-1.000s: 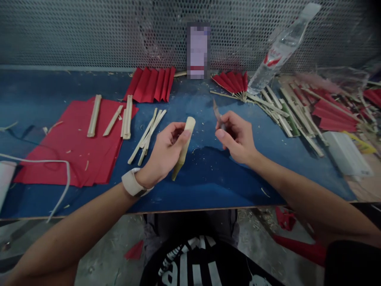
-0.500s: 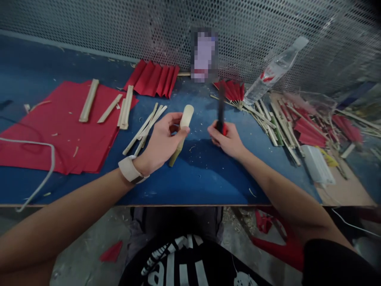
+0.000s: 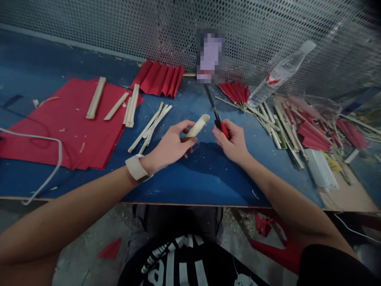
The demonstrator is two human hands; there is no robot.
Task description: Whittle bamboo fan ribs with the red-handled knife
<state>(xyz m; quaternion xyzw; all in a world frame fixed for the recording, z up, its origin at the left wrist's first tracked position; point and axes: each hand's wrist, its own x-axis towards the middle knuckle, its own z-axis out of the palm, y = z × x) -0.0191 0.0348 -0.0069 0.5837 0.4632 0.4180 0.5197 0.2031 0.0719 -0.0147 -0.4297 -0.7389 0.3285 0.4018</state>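
My left hand (image 3: 172,146), with a pale watch on its wrist, is closed round a short pale bamboo piece (image 3: 198,126) whose end points up and to the right. My right hand (image 3: 233,142) grips a knife (image 3: 214,111) by its red handle, the dark blade pointing up and away. The blade's base stands just right of the bamboo's upper end. Both hands hover over the blue table (image 3: 190,178) near its front edge.
Red paper sheets (image 3: 59,127) with bamboo slats (image 3: 95,97) lie at left, loose slats (image 3: 151,127) beside my left hand. A folded red fan (image 3: 159,78), a small fan (image 3: 236,91), a water bottle (image 3: 279,73) and a heap of sticks (image 3: 297,123) lie behind and right. A white cable (image 3: 44,159) crosses the left edge.
My left hand tilted the bamboo piece from upright to slanting right. The knife in my right hand swung from upright to leaning left, close to the bamboo's end.
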